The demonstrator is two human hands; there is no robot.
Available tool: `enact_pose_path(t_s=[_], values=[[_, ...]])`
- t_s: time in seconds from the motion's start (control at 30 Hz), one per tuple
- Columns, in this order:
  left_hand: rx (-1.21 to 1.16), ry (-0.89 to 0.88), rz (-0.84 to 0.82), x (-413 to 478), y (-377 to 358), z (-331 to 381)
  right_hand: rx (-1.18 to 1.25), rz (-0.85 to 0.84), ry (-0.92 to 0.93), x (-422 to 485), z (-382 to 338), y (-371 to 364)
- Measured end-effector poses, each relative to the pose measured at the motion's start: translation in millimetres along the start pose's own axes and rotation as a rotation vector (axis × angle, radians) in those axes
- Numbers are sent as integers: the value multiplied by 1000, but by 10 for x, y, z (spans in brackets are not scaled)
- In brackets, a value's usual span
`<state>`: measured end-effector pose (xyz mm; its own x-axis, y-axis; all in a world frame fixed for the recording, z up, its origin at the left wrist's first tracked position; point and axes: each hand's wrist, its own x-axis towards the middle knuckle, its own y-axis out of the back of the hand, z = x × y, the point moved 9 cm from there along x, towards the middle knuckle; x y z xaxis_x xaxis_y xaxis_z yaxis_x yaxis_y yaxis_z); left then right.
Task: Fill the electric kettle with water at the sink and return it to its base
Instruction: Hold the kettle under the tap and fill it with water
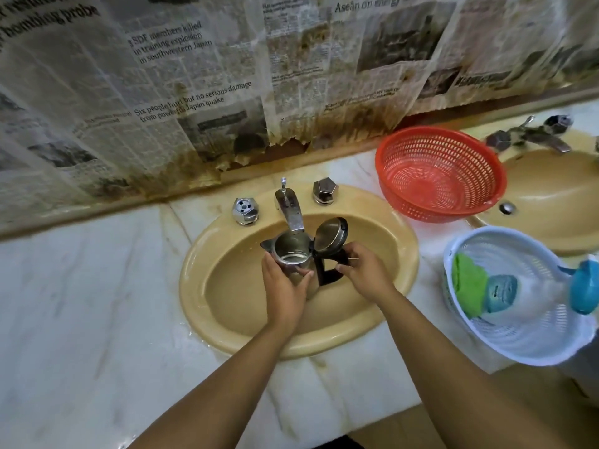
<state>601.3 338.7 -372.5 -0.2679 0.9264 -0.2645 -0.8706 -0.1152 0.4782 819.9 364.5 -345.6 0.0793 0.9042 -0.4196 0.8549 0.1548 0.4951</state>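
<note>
over the tan sink (207, 306), left hand (285, 286) grips the open kettle (291, 254); right hand (366, 273) holds its handle (327, 273).

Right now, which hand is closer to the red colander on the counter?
The right hand. It holds the kettle by its black handle, on the side of the sink toward the red colander. The left hand grips the kettle's steel body, farther away on the other side.
</note>
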Motion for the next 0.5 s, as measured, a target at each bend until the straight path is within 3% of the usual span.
enact_pose_path(t_s=[0.2, 0.33, 0.5], values=[[26, 30, 87, 56, -127, 34, -21, -27, -13, 288, 37, 43], [87, 64, 71, 45, -243, -16, -189, -69, -20, 256, 71, 155], [115, 52, 72, -65, -272, -28, -126, 344, 197, 193, -527, 849]])
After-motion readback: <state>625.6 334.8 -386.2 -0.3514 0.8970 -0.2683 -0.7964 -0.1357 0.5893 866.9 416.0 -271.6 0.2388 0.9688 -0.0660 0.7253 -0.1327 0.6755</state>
